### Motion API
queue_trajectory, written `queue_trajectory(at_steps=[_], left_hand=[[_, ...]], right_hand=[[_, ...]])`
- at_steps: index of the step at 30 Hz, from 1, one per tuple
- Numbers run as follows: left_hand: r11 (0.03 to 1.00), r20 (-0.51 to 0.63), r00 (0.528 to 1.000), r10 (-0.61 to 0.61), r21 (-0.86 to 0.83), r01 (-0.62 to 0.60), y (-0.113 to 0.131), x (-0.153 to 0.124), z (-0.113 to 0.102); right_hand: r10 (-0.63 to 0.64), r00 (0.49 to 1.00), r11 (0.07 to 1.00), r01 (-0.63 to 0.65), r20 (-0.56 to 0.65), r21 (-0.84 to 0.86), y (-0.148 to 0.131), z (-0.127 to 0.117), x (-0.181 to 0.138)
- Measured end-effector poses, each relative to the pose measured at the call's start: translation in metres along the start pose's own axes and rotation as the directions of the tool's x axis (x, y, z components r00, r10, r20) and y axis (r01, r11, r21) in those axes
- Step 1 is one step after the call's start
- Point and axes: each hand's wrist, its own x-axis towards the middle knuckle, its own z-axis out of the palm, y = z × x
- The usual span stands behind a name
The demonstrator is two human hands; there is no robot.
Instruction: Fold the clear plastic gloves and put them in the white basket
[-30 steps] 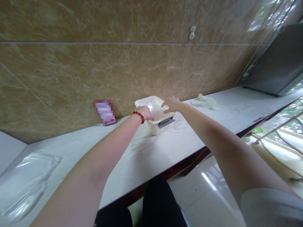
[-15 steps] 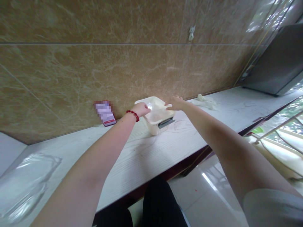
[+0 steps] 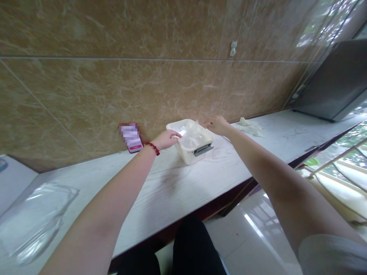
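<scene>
Now both arms stretch forward over the white surface (image 3: 177,183) toward a cream plastic tub (image 3: 191,147) that stands near the brown marbled wall (image 3: 114,84). The left hand (image 3: 165,139), with a red bead bracelet (image 3: 152,148) on its wrist, rests at the tub's left rim, its fingers (image 3: 175,133) loosely curled there and touching a thin clear film (image 3: 192,138) that lies across the tub's opening. The right hand (image 3: 218,125) sits at the far right corner of the tub, fingers spread and flat; whether they pinch the film's edge or merely lie on it I cannot tell, since the film is nearly invisible at this range. The tub has a grey latch (image 3: 202,149) on its near side.

Just left of the tub, a small red-edged card (image 3: 132,138) leans against the wall, its face blurred out. To the right of the right hand, crumpled pale gloves (image 3: 250,127), possibly, lie on the surface. A clear plastic tray (image 3: 34,219) sits at the near left end, well apart from the tub. A dark grey box (image 3: 335,86) stands at the far right end.
</scene>
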Motion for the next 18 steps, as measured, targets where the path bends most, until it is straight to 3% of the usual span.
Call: queue_trajectory(at_steps=[2, 4, 8, 18], left_hand=[[0.983, 0.029, 0.989, 0.147, 0.107, -0.15, 0.005, -0.002, 0.001], [0.952, 0.07, 0.973, 0.219, 0.204, -0.229, 0.011, -0.004, 0.002], [0.928, 0.124, 0.968, 0.216, 0.284, -0.243, 0.017, -0.01, 0.002], [0.904, 0.165, 0.952, 0.257, 0.307, -0.297, 0.021, -0.014, 0.013]], right_hand=[[-0.048, 0.997, 0.998, 0.05, -0.062, 0.038, -0.007, 0.0, 0.001], [-0.107, 0.991, 0.992, 0.113, -0.081, 0.063, -0.015, -0.001, 0.0], [-0.188, 0.982, 0.979, 0.186, 0.006, 0.079, -0.028, -0.001, -0.01], [-0.156, 0.97, 0.988, 0.155, 0.184, 0.021, -0.021, 0.006, -0.027]])
